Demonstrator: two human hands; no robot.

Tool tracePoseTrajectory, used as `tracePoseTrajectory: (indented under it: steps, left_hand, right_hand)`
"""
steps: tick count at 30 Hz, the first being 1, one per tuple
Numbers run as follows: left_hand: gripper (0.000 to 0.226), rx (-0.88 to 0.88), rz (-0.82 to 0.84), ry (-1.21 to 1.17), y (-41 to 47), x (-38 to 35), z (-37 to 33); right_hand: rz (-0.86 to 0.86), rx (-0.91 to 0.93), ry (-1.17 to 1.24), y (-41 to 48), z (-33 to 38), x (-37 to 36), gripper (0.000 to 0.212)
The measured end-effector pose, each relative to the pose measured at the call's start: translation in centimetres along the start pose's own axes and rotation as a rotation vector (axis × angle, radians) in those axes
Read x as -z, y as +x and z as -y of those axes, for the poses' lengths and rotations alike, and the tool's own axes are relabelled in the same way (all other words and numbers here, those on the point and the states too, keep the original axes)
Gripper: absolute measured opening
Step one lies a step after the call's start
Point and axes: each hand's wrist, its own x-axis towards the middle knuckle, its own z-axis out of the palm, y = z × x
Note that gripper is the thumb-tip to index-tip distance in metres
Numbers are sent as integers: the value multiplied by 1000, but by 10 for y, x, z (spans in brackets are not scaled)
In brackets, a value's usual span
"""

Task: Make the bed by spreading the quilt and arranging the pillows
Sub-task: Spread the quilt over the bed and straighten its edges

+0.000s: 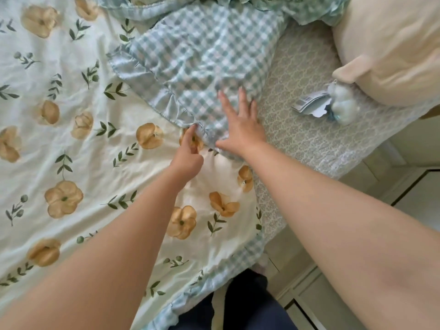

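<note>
A cream quilt (78,148) with tan flowers and green sprigs covers the left and middle of the bed. Its blue-and-white checked underside (202,55), edged with a blue frill, is folded back over it at the top centre. My left hand (189,154) pinches the frilled edge of that fold. Lying flat on the checked fabric just to the right is my right hand (240,125), fingers spread. A cream pillow (390,48) rests at the top right.
The patterned grey-green mattress sheet (307,129) shows bare on the right. A small pale blue plush toy (340,101) with paper tags lies on it below the pillow. The bed's edge runs down the right; pale floor (419,198) lies beyond. My dark trousers show at the bottom.
</note>
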Motion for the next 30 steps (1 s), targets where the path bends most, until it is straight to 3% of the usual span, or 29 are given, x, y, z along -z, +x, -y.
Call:
tracePoseTrajectory:
  steps: [3,6,8,11,14,16,19,23,25,26,30]
  left_hand:
    - [77,31,-61,23,4,-9,6]
    - [67,35,-150,187,3,-25,5]
    - [68,54,-181,334,-1,-38,-2]
    - [72,67,-305,399,-11,-65,-18]
    - [67,-106,-466,478,-21,-97,-37]
    - [72,-182,-487,518,-27,-122,-51]
    - [90,-240,-428,653,-29,-150,-62]
    - [108,-272,-292,789,-20,-188,-86]
    - [110,-269,-202,790,-13,-206,-98]
    - [109,-261,-154,784,-10,-214,-104]
    - [98,-246,-27,734,-2,-240,-121]
  right_hand:
    - [-19,-3,-23,16,-6,-1,74]
    - [-119,80,-43,30,-23,10,54]
    - [-136,34,47,43,-38,22,41]
    - [-42,-123,293,60,-64,44,35]
    - [154,-350,771,60,-96,67,35]
    - [257,-551,1042,54,-132,87,32]
    - [395,-611,1194,49,-193,125,28]
    - [608,-557,1407,50,-271,178,25]
    - [535,-695,1425,55,-298,183,36]
    - [458,-771,1411,58,-306,179,27]
    - [342,-796,1022,64,-307,156,22]
